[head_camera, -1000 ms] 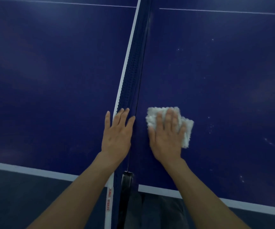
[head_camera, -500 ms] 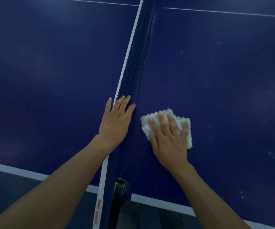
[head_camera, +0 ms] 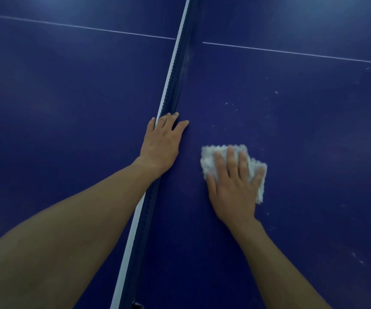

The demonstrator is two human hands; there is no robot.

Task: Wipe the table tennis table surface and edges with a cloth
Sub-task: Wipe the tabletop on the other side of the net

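Two bare hands on a dark blue table tennis table (head_camera: 302,152), right hand (head_camera: 232,186) flat with fingers spread, pressing a white cloth (head_camera: 209,159) onto the surface right of the net (head_camera: 175,81), left hand (head_camera: 162,141) resting on the net, fingers straight, gripping nothing.

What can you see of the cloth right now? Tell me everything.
The cloth is a small white rag, fluffy like microfibre, with scalloped edges, apparently folded into a rough square pad. It lies flat on the blue table surface, right of the net and apart from it. The right hand presses on it, fingers straight and spread, covering its middle; only its edges show around the hand.
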